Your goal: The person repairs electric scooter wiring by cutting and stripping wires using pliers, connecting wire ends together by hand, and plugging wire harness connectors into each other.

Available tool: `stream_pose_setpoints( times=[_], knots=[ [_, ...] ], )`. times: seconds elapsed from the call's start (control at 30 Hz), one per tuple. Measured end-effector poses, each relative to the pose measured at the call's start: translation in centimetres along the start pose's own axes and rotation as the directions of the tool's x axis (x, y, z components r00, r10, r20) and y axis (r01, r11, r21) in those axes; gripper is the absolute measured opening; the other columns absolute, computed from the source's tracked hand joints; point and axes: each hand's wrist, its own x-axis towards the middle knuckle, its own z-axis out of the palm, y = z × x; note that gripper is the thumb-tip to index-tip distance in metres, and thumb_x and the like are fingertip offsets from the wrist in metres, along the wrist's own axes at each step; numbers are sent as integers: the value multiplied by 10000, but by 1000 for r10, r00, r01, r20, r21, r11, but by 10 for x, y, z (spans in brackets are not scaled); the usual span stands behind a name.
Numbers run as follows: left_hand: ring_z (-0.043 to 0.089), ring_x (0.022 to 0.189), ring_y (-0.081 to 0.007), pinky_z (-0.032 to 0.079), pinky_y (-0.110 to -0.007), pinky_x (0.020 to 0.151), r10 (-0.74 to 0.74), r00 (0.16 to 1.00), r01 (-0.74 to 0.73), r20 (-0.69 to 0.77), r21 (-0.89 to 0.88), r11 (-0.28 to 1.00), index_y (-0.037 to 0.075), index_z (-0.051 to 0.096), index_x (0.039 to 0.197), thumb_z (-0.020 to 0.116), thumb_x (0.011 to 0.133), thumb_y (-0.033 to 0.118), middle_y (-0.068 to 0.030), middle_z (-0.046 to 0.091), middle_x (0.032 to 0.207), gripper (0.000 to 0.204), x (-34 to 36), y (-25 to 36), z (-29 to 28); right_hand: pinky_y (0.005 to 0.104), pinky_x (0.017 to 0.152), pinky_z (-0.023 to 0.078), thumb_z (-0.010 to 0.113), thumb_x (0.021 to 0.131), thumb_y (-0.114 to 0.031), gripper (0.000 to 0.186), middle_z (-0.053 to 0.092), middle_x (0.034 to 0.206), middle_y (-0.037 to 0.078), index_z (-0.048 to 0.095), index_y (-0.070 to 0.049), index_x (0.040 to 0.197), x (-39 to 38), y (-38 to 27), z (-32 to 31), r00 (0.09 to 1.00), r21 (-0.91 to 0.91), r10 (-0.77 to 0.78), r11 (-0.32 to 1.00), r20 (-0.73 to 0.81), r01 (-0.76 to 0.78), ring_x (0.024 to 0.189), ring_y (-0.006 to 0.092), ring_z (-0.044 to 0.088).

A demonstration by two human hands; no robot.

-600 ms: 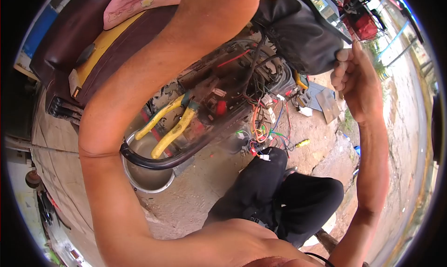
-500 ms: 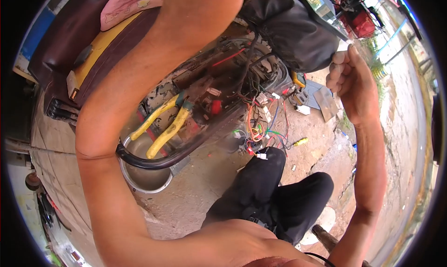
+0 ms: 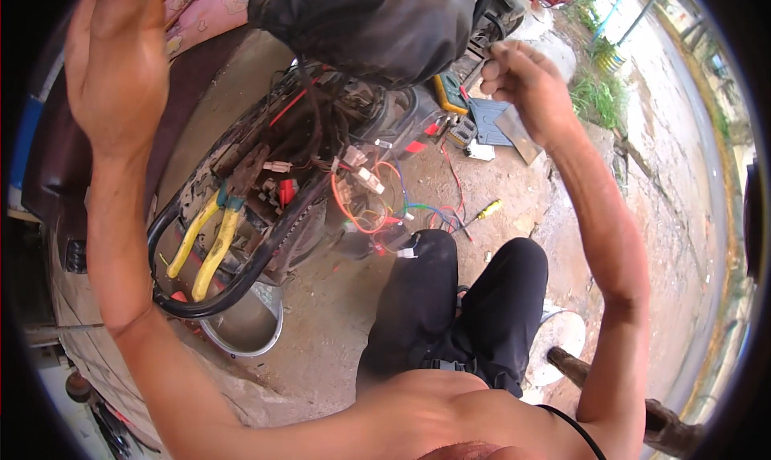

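Note:
My left hand [image 3: 120, 79] is raised at the top left beside a black leather-like padded piece [image 3: 361, 26], its partly cut-off fingers stretched upward. My right hand [image 3: 526, 79] has its fingers curled at the right of that piece; anything between them is too small to make out. Below, an opened vehicle frame [image 3: 269, 247] holds exposed cables and yellow-handled cutters [image 3: 215, 247]. Loose coloured wires with white connectors [image 3: 369, 179] hang over its right side, above my knees. A yellow-edged meter [image 3: 451, 92] lies just under the padded piece, near my right hand.
A maroon seat [image 3: 56, 195] with a pink cushion [image 3: 205, 10] is at the left. A metal basin [image 3: 265, 331] sits under the frame. A yellow screwdriver [image 3: 488, 209], grey plates [image 3: 494, 127] and a round pale stool [image 3: 558, 331] are on the right. A road runs along the far right.
My left hand has swung left from the top middle. My right hand has moved left and up. The padded piece and the whole scene appear shifted up and leftward in view.

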Motion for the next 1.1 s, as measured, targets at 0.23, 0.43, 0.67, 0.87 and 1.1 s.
stream_pose_setpoints(
  times=[0.23,0.43,0.67,0.87,1.1],
  knots=[
    [643,1088,-287,484,-433,1003,-108,919,48,379,164,985,-65,624,1248,589,986,563,-194,650,1182,682,-124,34,-45,277,621,501,575,990,-198,188,703,888,53,643,-69,1110,-38,166,-53,920,328,382,883,-88,-335,692,140,655],
    [591,1138,-408,467,-452,1001,-363,806,55,467,552,832,-26,553,1361,739,854,483,-233,579,1284,743,-184,54,-25,270,596,486,591,976,-192,144,677,886,46,639,-71,1040,-78,306,-8,709,438,705,638,-2,-633,647,129,612],
    [509,1266,-385,397,-469,1082,-502,739,155,449,612,775,-8,544,1385,770,767,567,-219,544,1365,873,-160,44,9,272,597,478,637,971,-204,156,678,887,48,634,-65,1043,-48,338,13,743,456,659,630,114,-629,653,124,616],
    [506,1299,-365,387,-457,1102,-544,695,292,470,507,811,-11,590,1326,742,737,692,-216,528,1402,930,-164,37,8,285,652,499,651,969,-225,171,677,867,35,640,-62,1019,-57,314,35,770,285,587,715,249,-638,685,123,615],
    [573,1224,-346,424,-415,1072,-483,746,250,459,479,842,-28,634,1226,798,776,337,-205,581,1349,603,-157,35,53,286,703,524,659,969,-259,193,684,883,35,644,-70,1001,-53,312,27,738,287,584,683,338,-671,730,118,624]
  ],
)
